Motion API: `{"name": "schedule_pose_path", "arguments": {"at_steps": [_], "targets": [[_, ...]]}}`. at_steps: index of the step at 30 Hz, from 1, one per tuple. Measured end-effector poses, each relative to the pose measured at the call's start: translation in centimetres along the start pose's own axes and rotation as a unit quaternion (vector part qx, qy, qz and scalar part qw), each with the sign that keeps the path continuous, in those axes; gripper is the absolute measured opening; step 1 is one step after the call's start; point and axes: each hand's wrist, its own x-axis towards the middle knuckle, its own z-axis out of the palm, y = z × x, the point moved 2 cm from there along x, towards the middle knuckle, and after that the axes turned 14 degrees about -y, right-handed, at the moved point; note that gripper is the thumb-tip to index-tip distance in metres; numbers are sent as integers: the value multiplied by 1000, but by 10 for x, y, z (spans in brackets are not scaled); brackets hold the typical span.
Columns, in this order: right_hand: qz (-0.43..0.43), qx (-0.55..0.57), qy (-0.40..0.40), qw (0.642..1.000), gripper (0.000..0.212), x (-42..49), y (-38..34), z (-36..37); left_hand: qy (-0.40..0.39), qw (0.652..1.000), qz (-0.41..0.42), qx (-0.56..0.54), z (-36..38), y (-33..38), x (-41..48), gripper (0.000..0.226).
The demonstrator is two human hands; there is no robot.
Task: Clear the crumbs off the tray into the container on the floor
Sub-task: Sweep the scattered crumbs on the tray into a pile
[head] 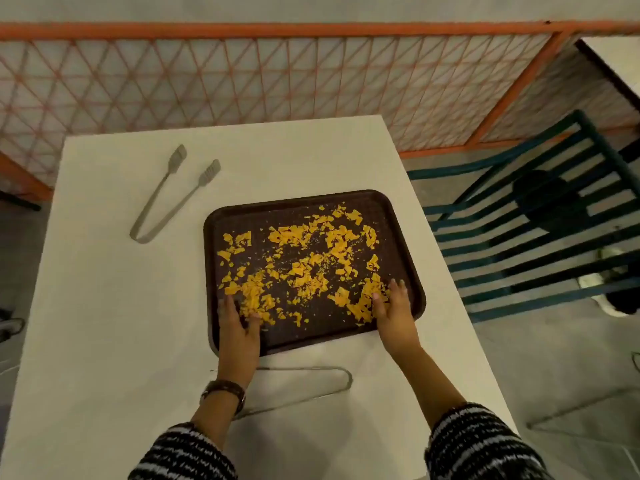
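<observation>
- Looking down from the head camera, I see a dark brown tray (391,244) lying flat on a white table (104,306), toward the table's right side.
- Yellow crumbs (301,265) are scattered over most of the tray.
- The left hand (239,323) rests on the tray's near left corner, fingers relaxed among the crumbs, grasping nothing.
- The right hand (394,306) rests on the near right part, fingers straight and spread over crumbs, also released.
- Metal tongs (176,157) lie on the table beyond the tray, to the left.
- A second pair of tongs (348,377) lies nearer me, partly under the left wrist.
- A blue-green slatted chair (536,237) stands right of the table.
</observation>
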Motion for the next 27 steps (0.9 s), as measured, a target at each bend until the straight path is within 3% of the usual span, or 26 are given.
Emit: {"name": "schedule_pose_path", "arguments": {"at_steps": [4,8,14,17,20,23,27], "targets": [[63,-52,59,995,66,8,-3,11,18,998,-46,40,10,10,1,73],[43,-81,53,994,69,7,-17,39,29,994,-93,46,23,22,6,75],[-79,6,-62,995,68,2,-42,67,-75,997,17,-5,60,48,-6,71],[-106,6,-39,994,66,-4,-37,49,-51,997,15,-53,48,44,-11,70],[3,-118,34,992,70,2,-16,19,32,998,-57,-6,25,23,-6,76],[123,-248,28,961,76,0,-1,8,14,989,-126,72,26,18,-6,82],[122,-282,-24,951,77,-14,-13,34,-37,981,-151,118,57,43,-19,80]]}}
